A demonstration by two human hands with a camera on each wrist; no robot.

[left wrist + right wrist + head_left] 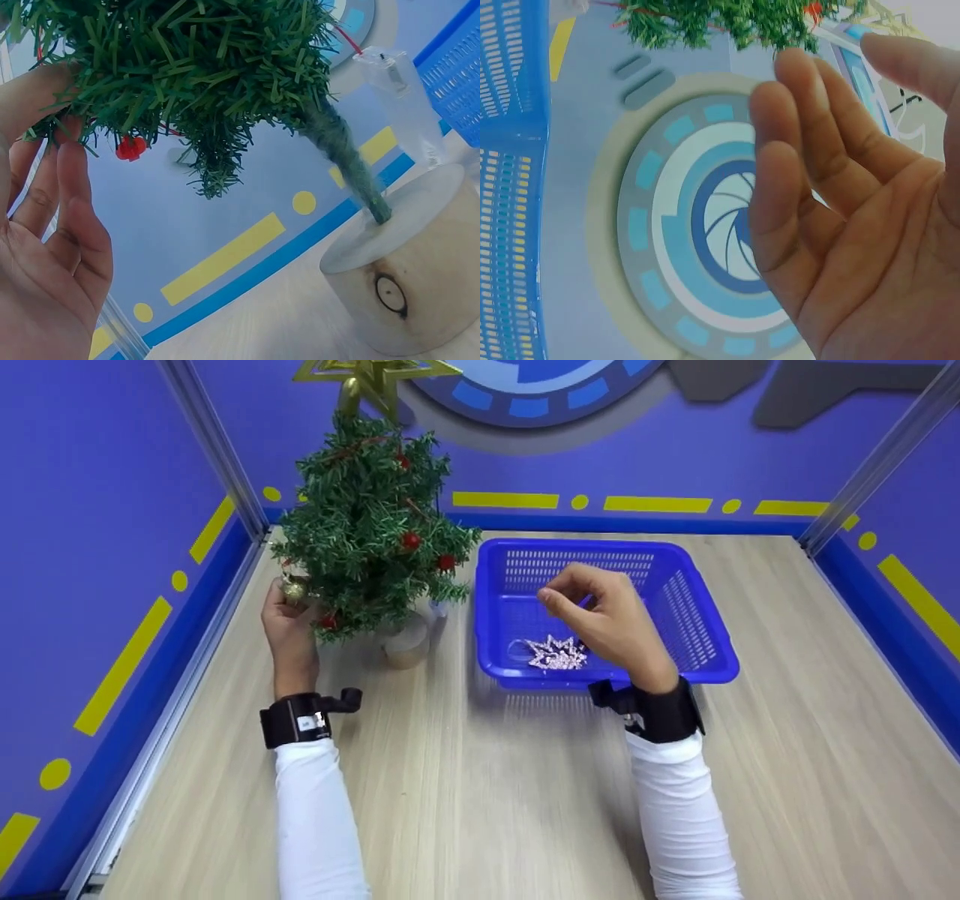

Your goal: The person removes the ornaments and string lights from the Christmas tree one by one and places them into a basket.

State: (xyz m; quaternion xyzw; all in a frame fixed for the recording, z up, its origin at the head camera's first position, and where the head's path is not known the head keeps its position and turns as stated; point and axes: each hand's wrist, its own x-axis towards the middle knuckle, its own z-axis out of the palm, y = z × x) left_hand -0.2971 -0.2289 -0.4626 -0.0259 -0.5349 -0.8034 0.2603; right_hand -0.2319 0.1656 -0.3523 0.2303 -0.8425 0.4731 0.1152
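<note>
A small artificial Christmas tree (367, 525) stands at the left on a round wooden base (406, 643). My left hand (291, 641) is at its lower left side, right by a gold glitter ball (294, 588). In the left wrist view, the thumb and fingers of that hand pinch a green branch tip (52, 124); the ball is hidden there. Over the blue basket (491, 664) hovers my right hand (619, 622), its fingers loosely bent and holding nothing. Below it in the basket lie pink glittery star-shaped ornaments (557, 652).
Red ornaments (410, 541) hang on the tree, and a gold star (375, 371) tops it. A clear plastic piece (397, 97) hangs beside the trunk. Blue panels (525, 472) with metal corner posts (862, 465) enclose the wooden table (480, 810) at the back and sides.
</note>
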